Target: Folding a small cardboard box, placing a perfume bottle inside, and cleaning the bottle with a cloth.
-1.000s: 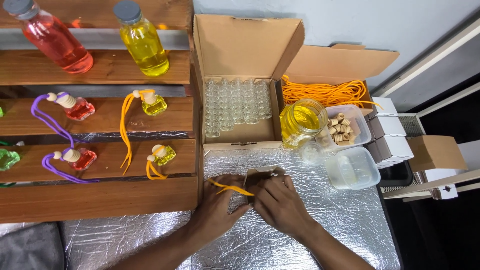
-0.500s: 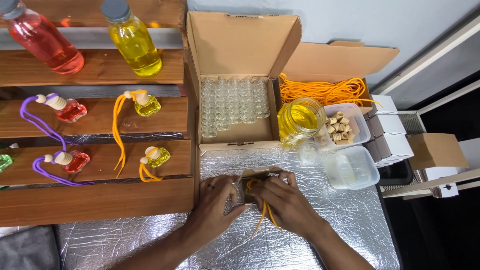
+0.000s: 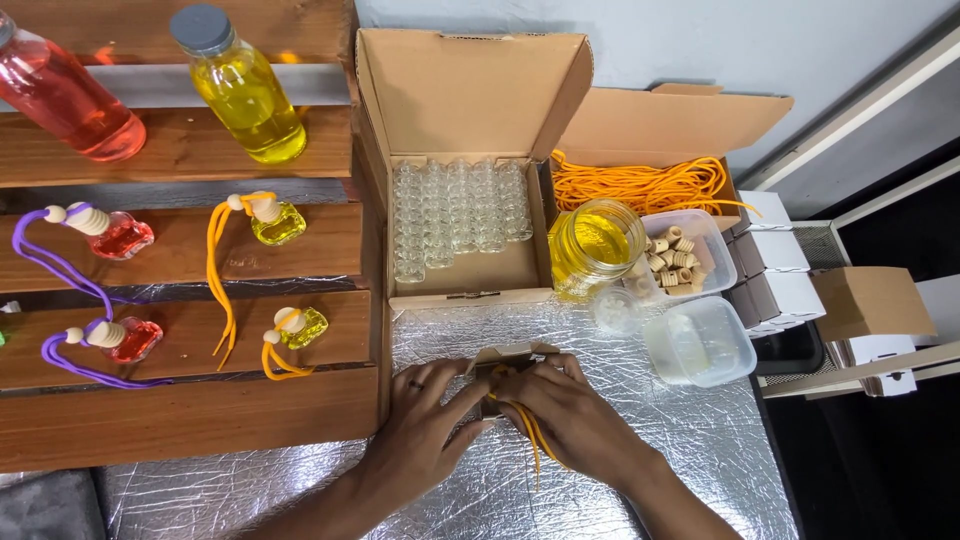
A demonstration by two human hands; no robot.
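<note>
**Both hands closed on a small box at the middle of the surface**

You have the foil-covered surface point(image 3: 700, 470) in front of you, with a stepped wooden shelf point(image 3: 180, 410) to your left and two open cardboard cartons at the far edge. The nearer carton point(image 3: 470, 275) holds rows of small clear glass bottles point(image 3: 455, 215); the one beside it holds a heap of orange cord point(image 3: 640, 185). Before those stand a jar of yellow liquid point(image 3: 595, 245), a tub of pale wooden caps point(image 3: 675, 262) and an empty clear tub point(image 3: 700, 340).

The small brown box point(image 3: 515, 355) sits straight ahead of you, between the carton and your body. Your left hand point(image 3: 425, 420) and right hand point(image 3: 570, 410) meet on it from either side, both touching it, neither nearer than the other. Both are clasped around it, fingertips pressed to its near face; whether a bottle is inside you cannot tell, as the fingers hide the middle.

A loop of orange string point(image 3: 530, 435) comes out from under your right hand's fingers and runs toward you, slanting slightly right, its long axis roughly along your line of sight.
</note>
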